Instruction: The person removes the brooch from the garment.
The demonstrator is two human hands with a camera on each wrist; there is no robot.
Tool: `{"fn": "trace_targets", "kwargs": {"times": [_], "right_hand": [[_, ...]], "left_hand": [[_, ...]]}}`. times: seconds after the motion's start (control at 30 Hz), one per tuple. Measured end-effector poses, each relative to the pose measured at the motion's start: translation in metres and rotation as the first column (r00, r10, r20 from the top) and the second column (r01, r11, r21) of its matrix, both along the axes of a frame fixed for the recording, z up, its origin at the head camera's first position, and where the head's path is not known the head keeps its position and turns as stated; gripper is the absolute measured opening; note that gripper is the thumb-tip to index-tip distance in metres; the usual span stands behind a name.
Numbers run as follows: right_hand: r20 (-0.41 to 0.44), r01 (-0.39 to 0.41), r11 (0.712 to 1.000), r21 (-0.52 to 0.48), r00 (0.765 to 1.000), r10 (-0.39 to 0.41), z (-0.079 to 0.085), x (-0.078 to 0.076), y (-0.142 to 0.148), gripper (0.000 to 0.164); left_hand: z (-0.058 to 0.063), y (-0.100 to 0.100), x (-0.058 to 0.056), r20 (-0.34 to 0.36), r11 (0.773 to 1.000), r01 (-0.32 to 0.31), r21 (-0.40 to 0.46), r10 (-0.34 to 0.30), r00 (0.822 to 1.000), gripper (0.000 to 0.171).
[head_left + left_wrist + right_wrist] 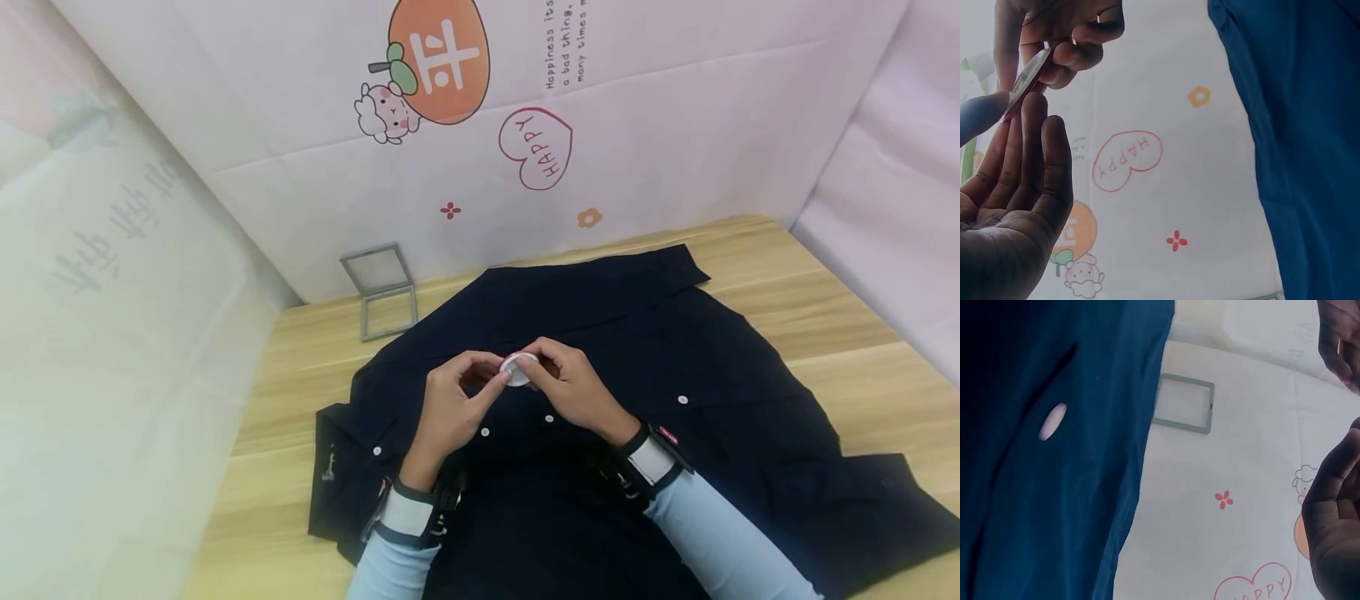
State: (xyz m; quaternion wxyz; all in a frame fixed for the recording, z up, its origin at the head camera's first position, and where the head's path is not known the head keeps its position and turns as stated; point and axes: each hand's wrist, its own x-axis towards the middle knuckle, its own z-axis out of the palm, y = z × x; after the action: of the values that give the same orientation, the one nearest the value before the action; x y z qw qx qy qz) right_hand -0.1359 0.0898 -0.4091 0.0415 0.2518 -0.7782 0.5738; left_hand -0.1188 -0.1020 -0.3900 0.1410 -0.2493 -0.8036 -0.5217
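Observation:
A small round pin badge [515, 377] with a pale back and a reddish rim is held up between both hands, over a dark navy shirt [637, 358] spread on the table. My left hand [453, 404] pinches its left edge, thumb on the pale back. From the other side my right hand [573, 387] grips it between thumb and curled fingers. Seen edge-on in the left wrist view, the badge [1027, 81] has what looks like a pin fitting on its back. The right wrist view does not show the badge; my right hand [1338, 519] is partly cut off there.
A grey hinged double frame [389, 290] stands at the table's back left, against a printed white cloth [300, 200]. White buttons, one of them this button [682, 400], dot the shirt. Bare wooden tabletop [847, 333] shows around the shirt.

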Motion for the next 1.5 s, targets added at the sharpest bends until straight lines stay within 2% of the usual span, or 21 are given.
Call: {"fn": "trace_targets", "kwargs": {"times": [0.23,0.53,0.63,0.73,0.87,0.97,1.1,1.33,1.4,1.5], "right_hand": [[0.042,-0.01,0.999,0.039,0.999,0.008,-0.009,0.0,0.01,0.015],[0.102,0.002,0.995,0.1,0.995,-0.013,-0.022,0.0,0.02,0.017],[0.121,-0.004,0.995,0.098,0.993,-0.008,-0.024,-0.001,0.022,0.019],[0.14,-0.005,0.995,0.098,0.99,-0.009,-0.026,-0.002,0.024,0.02],[0.159,-0.012,0.994,0.111,0.987,-0.006,-0.029,-0.003,0.027,0.023],[0.17,-0.018,0.993,0.118,0.985,-0.002,-0.032,-0.003,0.028,0.025],[0.182,-0.03,0.993,0.114,0.983,0.008,-0.034,-0.004,0.028,0.027],[0.204,-0.052,0.992,0.113,0.979,0.028,-0.036,-0.005,0.026,0.034],[0.209,-0.057,0.992,0.115,0.977,0.032,-0.036,-0.005,0.026,0.036],[0.217,-0.064,0.99,0.123,0.976,0.036,-0.036,-0.005,0.026,0.038]], "left_hand": [[-0.01,-0.001,0.0,-0.026,0.999,-0.001,-0.04,0.0,1.0,0.011],[-0.019,-0.001,0.001,-0.024,0.996,-0.007,-0.086,0.005,1.0,0.01],[-0.021,-0.002,0.002,-0.065,0.993,-0.028,-0.114,0.02,0.998,0.009],[-0.022,-0.001,0.002,-0.143,0.987,-0.047,-0.157,0.024,0.989,0.009],[-0.023,0.001,0.003,-0.264,0.97,-0.076,-0.229,0.013,0.964,0.009],[-0.023,0.002,0.004,-0.332,0.946,-0.123,-0.299,0.018,0.943,0.009],[-0.024,0.003,0.004,-0.397,0.916,-0.179,-0.358,0.024,0.918,0.01],[-0.029,0.003,0.002,-0.492,0.886,-0.236,-0.399,0.01,0.871,0.01],[-0.03,0.004,0.001,-0.527,0.878,-0.259,-0.403,0.009,0.85,0.01],[-0.031,0.003,-0.001,-0.588,0.868,-0.296,-0.399,0.006,0.809,0.011]]}}
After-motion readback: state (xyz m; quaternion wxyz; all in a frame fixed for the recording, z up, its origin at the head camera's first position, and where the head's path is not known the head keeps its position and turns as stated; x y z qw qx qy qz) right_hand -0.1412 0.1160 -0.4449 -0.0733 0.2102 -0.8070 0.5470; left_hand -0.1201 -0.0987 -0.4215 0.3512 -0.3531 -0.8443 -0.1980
